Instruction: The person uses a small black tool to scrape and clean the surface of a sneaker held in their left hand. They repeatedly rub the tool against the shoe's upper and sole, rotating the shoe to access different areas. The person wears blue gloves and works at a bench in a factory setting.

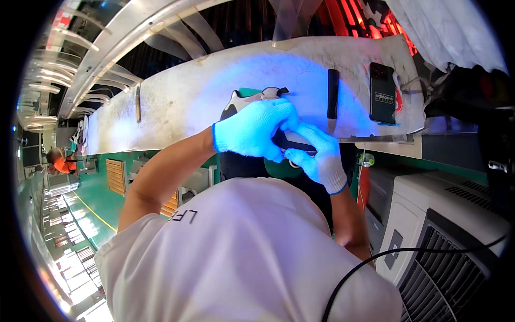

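Both hands wear knitted gloves that look blue-white in the blue light. My left hand (255,126) is closed, its fingertips curled round a dark piece with a pale edge (292,141), perhaps part of a shoe. My right hand (319,155) grips the same piece from the other side, thumb and fingers bent round it. Much of the piece is hidden by the gloves. Just beyond my left hand, on the pale work surface (177,102), lies a shoe-like thing (229,107) in white, black and green, partly covered by that hand.
Beyond my right hand lies a slim black-handled tool (333,94), with a dark phone (382,94) to its right. A thin tool (138,104) lies farther left. Red-lit bars (348,19) glow behind the surface. A grey-white machine (440,214) stands at right, a cable (407,250) crossing it.
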`<control>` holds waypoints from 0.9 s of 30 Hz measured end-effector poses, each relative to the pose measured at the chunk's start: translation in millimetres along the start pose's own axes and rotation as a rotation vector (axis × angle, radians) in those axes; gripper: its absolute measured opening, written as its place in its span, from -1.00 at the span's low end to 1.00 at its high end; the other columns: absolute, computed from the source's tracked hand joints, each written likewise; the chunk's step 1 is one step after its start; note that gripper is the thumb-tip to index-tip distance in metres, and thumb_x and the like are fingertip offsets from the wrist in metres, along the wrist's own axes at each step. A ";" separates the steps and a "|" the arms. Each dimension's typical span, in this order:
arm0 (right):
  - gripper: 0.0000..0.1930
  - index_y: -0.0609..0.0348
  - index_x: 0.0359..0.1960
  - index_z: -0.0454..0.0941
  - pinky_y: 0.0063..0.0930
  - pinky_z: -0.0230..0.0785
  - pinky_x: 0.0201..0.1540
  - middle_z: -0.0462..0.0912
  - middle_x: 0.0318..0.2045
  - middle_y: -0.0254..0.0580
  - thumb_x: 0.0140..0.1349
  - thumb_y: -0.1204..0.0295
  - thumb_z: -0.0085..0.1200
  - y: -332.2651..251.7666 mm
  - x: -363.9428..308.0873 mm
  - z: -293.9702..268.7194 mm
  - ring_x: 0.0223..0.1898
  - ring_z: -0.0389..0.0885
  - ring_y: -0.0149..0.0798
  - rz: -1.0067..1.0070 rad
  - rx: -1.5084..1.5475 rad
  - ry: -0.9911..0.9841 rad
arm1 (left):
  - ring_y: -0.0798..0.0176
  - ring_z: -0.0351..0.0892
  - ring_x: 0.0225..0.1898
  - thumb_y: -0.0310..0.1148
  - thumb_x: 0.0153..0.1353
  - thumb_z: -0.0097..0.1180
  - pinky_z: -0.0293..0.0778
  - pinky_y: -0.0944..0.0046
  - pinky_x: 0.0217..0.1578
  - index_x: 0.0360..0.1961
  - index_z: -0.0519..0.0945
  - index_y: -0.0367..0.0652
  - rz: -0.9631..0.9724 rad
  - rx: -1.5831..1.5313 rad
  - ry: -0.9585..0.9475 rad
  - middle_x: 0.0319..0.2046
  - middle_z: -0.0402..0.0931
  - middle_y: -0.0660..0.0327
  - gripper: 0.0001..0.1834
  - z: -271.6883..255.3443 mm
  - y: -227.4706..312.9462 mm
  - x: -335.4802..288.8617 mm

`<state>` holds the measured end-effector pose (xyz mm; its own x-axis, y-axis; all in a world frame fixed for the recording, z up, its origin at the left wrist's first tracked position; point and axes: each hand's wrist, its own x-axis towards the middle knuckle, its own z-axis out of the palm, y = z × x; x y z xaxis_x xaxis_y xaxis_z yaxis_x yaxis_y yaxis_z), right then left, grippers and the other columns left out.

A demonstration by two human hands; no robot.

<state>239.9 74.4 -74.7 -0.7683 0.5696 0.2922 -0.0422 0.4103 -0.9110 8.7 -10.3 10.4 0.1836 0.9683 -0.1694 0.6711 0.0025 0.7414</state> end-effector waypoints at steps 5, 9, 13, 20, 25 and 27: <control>-0.45 0.23 0.22 0.81 -0.17 0.72 0.18 0.87 0.12 0.07 0.22 0.28 0.62 8.4 8.4 -8.7 0.10 0.89 0.07 0.014 0.015 -0.100 | 0.24 0.73 -0.22 -0.44 -0.07 0.71 0.65 0.10 -0.23 -0.11 0.57 -0.20 -0.160 -0.195 -0.048 -0.33 0.58 0.15 -0.44 -5.3 18.2 1.6; -0.36 0.19 0.35 0.74 -0.13 0.69 0.22 0.82 0.21 0.11 0.26 0.23 0.59 -6.4 9.3 -7.0 0.18 0.85 0.10 -0.053 -0.080 -0.107 | 0.21 0.78 -0.04 -0.43 0.06 0.68 0.73 0.09 0.02 0.15 0.64 -0.19 -0.139 -0.350 -0.013 -0.04 0.73 0.09 -0.38 -17.7 10.7 -13.9; -0.21 0.22 0.39 0.67 -0.05 0.68 0.25 0.77 0.26 0.17 0.18 0.08 0.62 -19.0 10.8 5.6 0.18 0.81 0.17 -0.188 -0.365 -0.103 | -0.11 0.63 0.37 -0.19 0.03 0.76 0.58 -0.07 0.36 0.46 0.59 -0.13 0.076 0.108 0.343 0.45 0.55 -0.07 -0.05 -20.1 -7.8 -54.8; -0.15 0.21 0.37 0.71 -0.05 0.68 0.29 0.74 0.33 0.22 0.09 0.00 0.65 -15.8 19.1 18.2 0.27 0.80 0.19 -0.135 -0.415 -0.114 | -0.25 0.70 0.18 -0.06 -0.07 0.76 0.67 -0.13 0.17 0.22 0.66 -0.15 -0.302 0.345 0.482 0.18 0.64 -0.05 -0.16 28.1 -7.5 -119.9; -0.14 0.14 0.43 0.67 -0.06 0.73 0.17 0.74 0.33 0.15 0.13 0.00 0.65 -9.3 21.5 18.8 0.16 0.85 0.13 -0.184 -0.453 -0.127 | -0.20 0.71 -0.07 -0.11 -0.08 0.70 0.66 -0.10 -0.08 -0.12 0.67 -0.15 -0.294 0.499 0.405 -0.09 0.67 0.00 -0.42 37.5 -13.2 -85.6; -0.14 0.14 0.44 0.66 -0.07 0.73 0.17 0.73 0.35 0.14 0.12 0.02 0.65 -12.1 21.9 16.7 0.16 0.85 0.13 -0.184 -0.447 -0.119 | -0.14 0.69 -0.10 -0.15 -0.01 0.65 0.64 -0.08 -0.10 -0.21 0.67 -0.15 -0.190 0.523 0.433 -0.13 0.65 0.01 -0.54 40.5 -1.6 -67.1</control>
<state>212.9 70.0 -62.2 -0.8424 0.3845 0.3774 0.0740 0.7764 -0.6259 24.4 -85.4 -5.6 -0.2006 0.9756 0.0897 0.9403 0.1660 0.2971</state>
